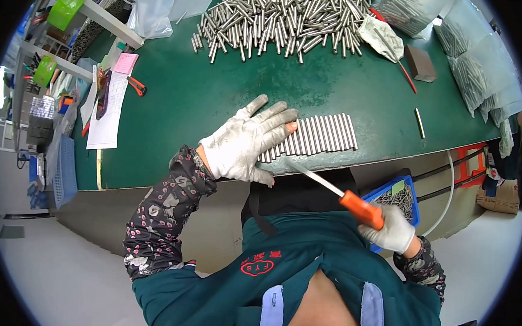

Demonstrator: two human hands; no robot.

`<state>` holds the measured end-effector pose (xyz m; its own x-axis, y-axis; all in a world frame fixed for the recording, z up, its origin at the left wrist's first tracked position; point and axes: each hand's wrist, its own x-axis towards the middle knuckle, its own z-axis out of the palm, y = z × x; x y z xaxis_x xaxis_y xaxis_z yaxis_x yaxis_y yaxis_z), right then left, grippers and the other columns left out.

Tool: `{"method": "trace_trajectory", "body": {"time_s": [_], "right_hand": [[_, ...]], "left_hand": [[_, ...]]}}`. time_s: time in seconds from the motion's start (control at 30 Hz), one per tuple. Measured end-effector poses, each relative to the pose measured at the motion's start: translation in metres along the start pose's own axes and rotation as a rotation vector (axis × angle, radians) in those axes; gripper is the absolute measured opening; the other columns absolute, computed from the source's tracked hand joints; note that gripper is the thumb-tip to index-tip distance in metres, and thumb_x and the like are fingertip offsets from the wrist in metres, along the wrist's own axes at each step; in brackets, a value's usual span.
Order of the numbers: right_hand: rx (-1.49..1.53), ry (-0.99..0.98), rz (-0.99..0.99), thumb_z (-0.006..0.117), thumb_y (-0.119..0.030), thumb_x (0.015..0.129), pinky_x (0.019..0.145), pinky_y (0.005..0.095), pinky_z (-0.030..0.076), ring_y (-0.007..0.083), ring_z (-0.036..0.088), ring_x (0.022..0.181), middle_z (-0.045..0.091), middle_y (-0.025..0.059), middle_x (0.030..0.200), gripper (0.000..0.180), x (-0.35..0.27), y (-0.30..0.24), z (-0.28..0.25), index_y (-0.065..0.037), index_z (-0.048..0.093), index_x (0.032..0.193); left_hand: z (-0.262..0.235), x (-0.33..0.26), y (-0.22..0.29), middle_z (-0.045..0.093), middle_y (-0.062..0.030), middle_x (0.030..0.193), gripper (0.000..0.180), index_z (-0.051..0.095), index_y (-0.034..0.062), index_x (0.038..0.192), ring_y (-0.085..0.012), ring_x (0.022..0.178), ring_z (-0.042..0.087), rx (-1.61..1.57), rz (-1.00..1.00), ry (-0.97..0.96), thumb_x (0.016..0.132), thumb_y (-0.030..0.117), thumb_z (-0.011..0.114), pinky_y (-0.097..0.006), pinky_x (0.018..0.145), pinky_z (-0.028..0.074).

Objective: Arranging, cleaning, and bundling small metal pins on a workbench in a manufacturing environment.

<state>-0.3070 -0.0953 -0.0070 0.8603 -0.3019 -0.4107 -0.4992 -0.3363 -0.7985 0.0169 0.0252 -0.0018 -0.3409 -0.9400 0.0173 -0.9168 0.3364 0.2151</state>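
My left hand, in a worn white glove with bare fingertips showing, lies flat over the left end of a row of steel pins, its fingers stretched out. The pins lie side by side near the bench's front edge, and the hand hides some of them. My right hand, gloved too, is closed round the orange handle of a hand tool with a slim metal shaft. Whether that is a file or a screwdriver I cannot tell. Its tip points up and left to the bench edge, just below the row.
A large heap of loose steel pins covers the far bench. At the right are a single pin, a brown block, a white rag and bags of pins. A blue bin of pins stands below; an orange cutter lies left.
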Motion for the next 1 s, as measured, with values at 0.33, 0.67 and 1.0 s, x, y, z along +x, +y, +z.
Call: {"method": "trace_trajectory", "body": {"time_s": [0.33,0.67,1.0], "right_hand": [[-0.014,0.003,-0.083,0.063,-0.017,0.071,0.057,0.0345,0.046,0.0315,0.057,0.061,0.055,0.0136,0.064,0.02,0.007,0.004,0.01,-0.005,0.056,0.085],[-0.004,0.074,-0.058,0.064,-0.017,0.069,0.056,0.0348,0.045,0.0344,0.055,0.06,0.053,0.0152,0.066,0.021,0.011,0.008,0.005,-0.004,0.055,0.085],[-0.069,-0.067,-0.085,0.064,-0.017,0.07,0.056,0.0358,0.046,0.0342,0.057,0.061,0.054,0.015,0.063,0.019,0.02,-0.016,0.012,-0.005,0.054,0.08]], "left_hand": [[-0.001,0.003,0.001,0.032,-0.0189,0.136,0.105,0.031,-0.0003,0.131,-0.0346,0.129,0.026,-0.024,-0.006,0.006,0.049,0.053,0.07,-0.048,0.107,0.017],[-0.003,-0.001,-0.002,0.03,-0.0201,0.137,0.105,0.029,0.0007,0.133,-0.0359,0.129,0.025,-0.054,0.002,0.01,0.053,0.06,0.066,-0.048,0.107,0.015],[0.001,-0.048,0.001,0.026,-0.0209,0.139,0.107,0.019,0.0051,0.138,-0.0376,0.13,0.022,-0.024,-0.213,0.029,0.06,0.064,0.062,-0.05,0.106,0.011]]}}
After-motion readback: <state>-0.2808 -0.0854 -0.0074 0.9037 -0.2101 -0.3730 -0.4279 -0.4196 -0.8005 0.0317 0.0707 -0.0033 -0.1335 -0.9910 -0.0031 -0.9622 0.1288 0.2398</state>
